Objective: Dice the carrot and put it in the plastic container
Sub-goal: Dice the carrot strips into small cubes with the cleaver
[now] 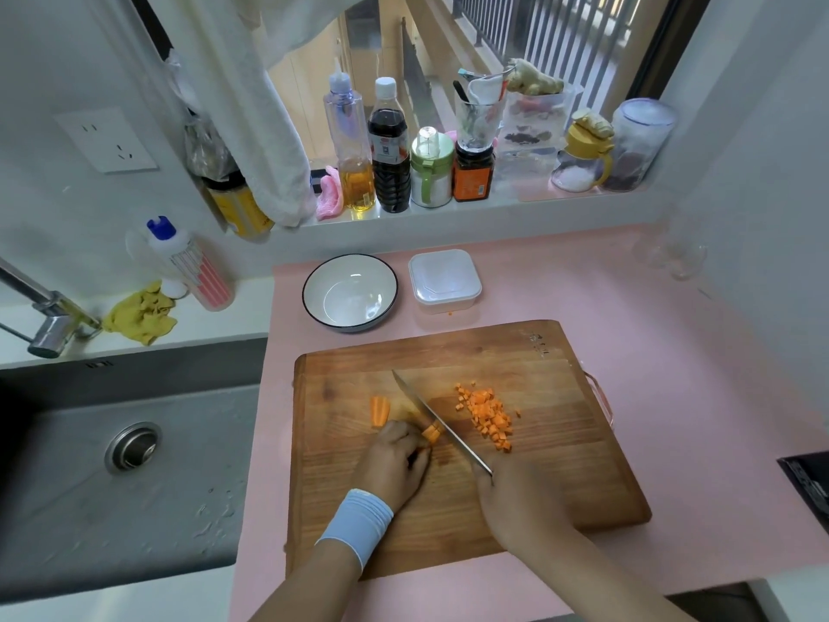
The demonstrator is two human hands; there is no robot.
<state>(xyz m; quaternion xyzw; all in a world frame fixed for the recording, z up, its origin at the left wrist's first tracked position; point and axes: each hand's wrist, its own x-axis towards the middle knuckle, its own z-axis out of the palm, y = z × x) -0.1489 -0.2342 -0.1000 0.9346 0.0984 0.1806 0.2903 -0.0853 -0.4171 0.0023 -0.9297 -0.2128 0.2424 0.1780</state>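
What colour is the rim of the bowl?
Dark, nearly black, around the white bowl; head view.

One cutting board [560,478] and one knife [421,401] are counted. Two hands are seen, a left hand [397,464] and a right hand [516,500], and one blue wristband [356,523] is worn. Two larger carrot pieces are counted: a loose carrot strip [380,410] and a held carrot chunk [432,434]. The diced cubes [486,415] are gathered in one heap, too many to be counted exactly. One bowl [350,291] and one plastic container [444,278] are counted. Two ginger roots are seen, a larger root [534,80] and a smaller root [590,123]. One sink [67,464], one faucet [49,316] and one yellow cloth [141,318] are counted.
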